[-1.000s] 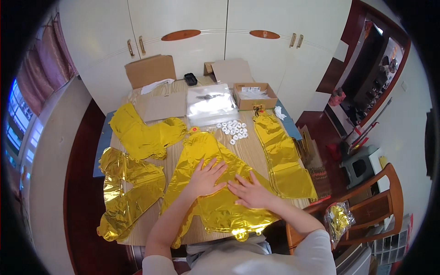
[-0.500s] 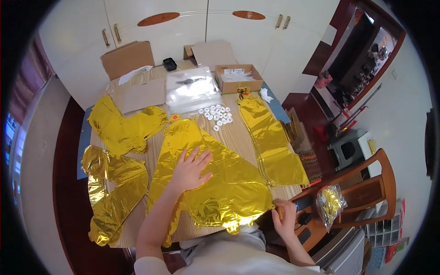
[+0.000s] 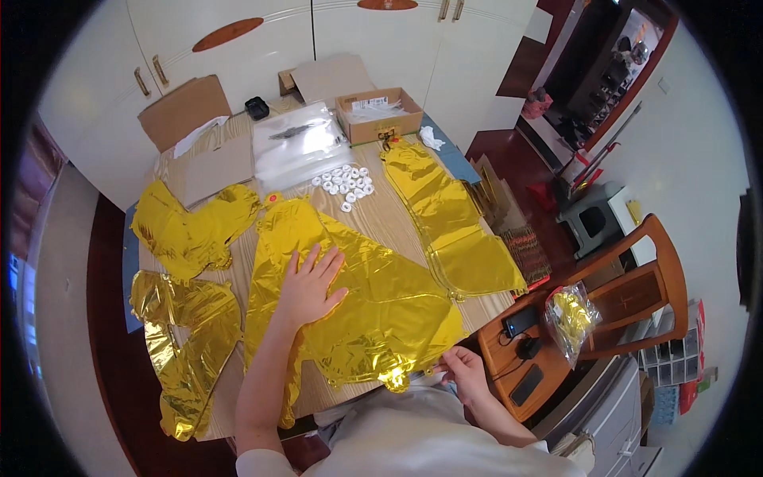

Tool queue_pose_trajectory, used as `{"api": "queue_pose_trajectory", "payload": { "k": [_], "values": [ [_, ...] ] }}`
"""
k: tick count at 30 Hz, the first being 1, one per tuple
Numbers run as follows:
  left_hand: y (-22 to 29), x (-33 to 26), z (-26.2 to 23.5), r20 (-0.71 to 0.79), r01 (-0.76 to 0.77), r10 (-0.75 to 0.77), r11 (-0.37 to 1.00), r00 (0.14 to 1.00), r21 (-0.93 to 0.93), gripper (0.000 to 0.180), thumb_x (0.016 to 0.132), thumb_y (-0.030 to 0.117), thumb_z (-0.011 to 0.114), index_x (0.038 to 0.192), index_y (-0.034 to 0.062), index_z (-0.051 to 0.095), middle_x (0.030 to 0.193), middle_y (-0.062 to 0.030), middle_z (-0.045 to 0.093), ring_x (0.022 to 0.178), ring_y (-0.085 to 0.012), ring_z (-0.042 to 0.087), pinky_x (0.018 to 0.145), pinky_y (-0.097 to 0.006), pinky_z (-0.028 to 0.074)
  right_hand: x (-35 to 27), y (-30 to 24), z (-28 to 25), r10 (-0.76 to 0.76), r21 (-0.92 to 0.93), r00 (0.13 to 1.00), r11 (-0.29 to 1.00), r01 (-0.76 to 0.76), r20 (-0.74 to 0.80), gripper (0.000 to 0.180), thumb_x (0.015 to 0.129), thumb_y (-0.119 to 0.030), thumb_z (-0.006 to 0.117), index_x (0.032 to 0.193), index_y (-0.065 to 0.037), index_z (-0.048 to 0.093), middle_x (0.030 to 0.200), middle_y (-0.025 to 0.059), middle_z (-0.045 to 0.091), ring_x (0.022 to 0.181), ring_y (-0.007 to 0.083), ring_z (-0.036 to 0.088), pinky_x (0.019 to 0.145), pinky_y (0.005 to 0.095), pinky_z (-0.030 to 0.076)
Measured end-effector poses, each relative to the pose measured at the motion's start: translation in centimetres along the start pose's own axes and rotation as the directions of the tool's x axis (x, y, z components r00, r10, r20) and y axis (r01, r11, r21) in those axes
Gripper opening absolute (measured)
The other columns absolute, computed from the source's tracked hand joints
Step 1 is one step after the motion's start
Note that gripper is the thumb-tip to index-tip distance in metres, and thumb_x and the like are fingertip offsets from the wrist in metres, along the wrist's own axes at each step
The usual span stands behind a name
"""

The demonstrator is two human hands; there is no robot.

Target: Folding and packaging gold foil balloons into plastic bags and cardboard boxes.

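Observation:
A large flat gold foil balloon [image 3: 373, 298] lies spread in front of me at the table's near edge. My left hand [image 3: 311, 288] rests palm down on its middle, fingers spread. At the balloon's near right edge is my right hand [image 3: 462, 371], its thumb and fingertips closed on the foil rim. Another flat gold foil balloon [image 3: 449, 219] lies to the right. On the left are a crumpled gold foil balloon [image 3: 187, 230] and, nearer me, a shinier folded one [image 3: 187, 350].
White rings [image 3: 343, 184] are clustered behind the balloon, near clear plastic bags [image 3: 298, 147] and a cardboard box [image 3: 380, 118]. At right, a wooden chair [image 3: 628, 294] holds a phone [image 3: 526, 385] and a bagged gold item [image 3: 572, 318]. White cupboards [image 3: 262, 63] stand behind.
The view has shifted, moving the table slightly left and up. My right hand has moved from the balloon's right corner along its near edge. My left hand stays flat on the foil.

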State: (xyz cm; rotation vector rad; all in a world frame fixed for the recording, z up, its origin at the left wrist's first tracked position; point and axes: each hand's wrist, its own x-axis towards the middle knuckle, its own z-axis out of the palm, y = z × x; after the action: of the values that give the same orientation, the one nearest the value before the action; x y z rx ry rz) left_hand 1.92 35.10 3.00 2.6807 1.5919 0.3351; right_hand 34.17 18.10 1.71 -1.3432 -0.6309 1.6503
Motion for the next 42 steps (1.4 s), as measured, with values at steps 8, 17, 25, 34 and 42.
{"api": "queue_pose_trajectory", "payload": {
  "k": [8, 17, 25, 34, 42],
  "values": [
    [0.0, 0.0, 0.0, -0.017, -0.010, 0.010, 1.000, 1.000, 0.003, 0.064, 0.090, 0.050, 0.051, 0.143, 0.0154, 0.041, 0.148, -0.0019, 0.040, 0.139, -0.0282, 0.032, 0.113, -0.056, 0.019, 0.9, -1.0, 2.7, -0.283, -0.303, 0.959, 0.914, 0.269, -0.002, 0.013, 0.090, -0.014, 0.066, 0.088, -0.002, 0.062, 0.071, 0.0035, 0.062, 0.058, 0.0095, 0.057, 0.048, 0.0235, 0.044],
    [0.1, -0.1, -0.4, -0.015, -0.018, 0.018, 1.000, 1.000, 0.014, 0.064, 0.091, 0.051, 0.050, 0.143, 0.0147, 0.040, 0.148, -0.0027, 0.040, 0.138, -0.0293, 0.033, 0.113, -0.056, 0.020, 0.8, -0.9, 9.0, -0.609, -0.530, 0.508, 0.165, 0.832, 0.609, 0.016, 0.077, -0.006, 0.070, 0.091, -0.005, 0.063, 0.107, 0.0146, 0.057, 0.099, 0.0339, 0.057, 0.084, 0.0402, 0.048],
    [-0.2, -0.4, -0.2, 0.005, -0.006, 0.006, 1.000, 1.000, 0.001, 0.068, 0.091, 0.053, 0.049, 0.145, 0.0154, 0.037, 0.151, -0.0033, 0.037, 0.140, -0.0315, 0.031, 0.113, -0.056, 0.019, 1.7, 0.7, 8.9, -0.436, -0.458, 0.421, 0.021, 0.889, 0.795, 0.016, 0.078, -0.007, 0.067, 0.091, -0.003, 0.060, 0.115, 0.0160, 0.057, 0.111, 0.0346, 0.056, 0.103, 0.0478, 0.042],
    [-0.1, -0.5, -0.2, 0.022, 0.009, -0.010, 1.000, 1.000, 0.029, 0.073, 0.089, 0.059, 0.046, 0.146, 0.0155, 0.035, 0.151, -0.0017, 0.036, 0.140, -0.0298, 0.030, 0.114, -0.055, 0.017, 2.5, -4.3, 7.3, -0.445, -0.495, 0.515, 0.173, 0.852, 0.732, 0.036, 0.087, -0.016, 0.061, 0.120, -0.002, 0.056, 0.124, 0.0198, 0.056, 0.123, 0.0380, 0.049, 0.109, 0.0501, 0.033],
    [-0.1, -0.4, -0.2, 0.039, 0.008, -0.009, 1.000, 0.999, 0.020, 0.074, 0.089, 0.060, 0.046, 0.146, 0.0153, 0.035, 0.151, -0.0022, 0.036, 0.141, -0.0300, 0.029, 0.114, -0.055, 0.017, 5.0, -4.2, 6.5, -0.281, -0.599, 0.534, -0.258, 0.758, 0.797, 0.048, 0.091, -0.021, 0.058, 0.132, 0.002, 0.049, 0.135, 0.0177, 0.052, 0.130, 0.0340, 0.045, 0.109, 0.0498, 0.033]
  ]
}}
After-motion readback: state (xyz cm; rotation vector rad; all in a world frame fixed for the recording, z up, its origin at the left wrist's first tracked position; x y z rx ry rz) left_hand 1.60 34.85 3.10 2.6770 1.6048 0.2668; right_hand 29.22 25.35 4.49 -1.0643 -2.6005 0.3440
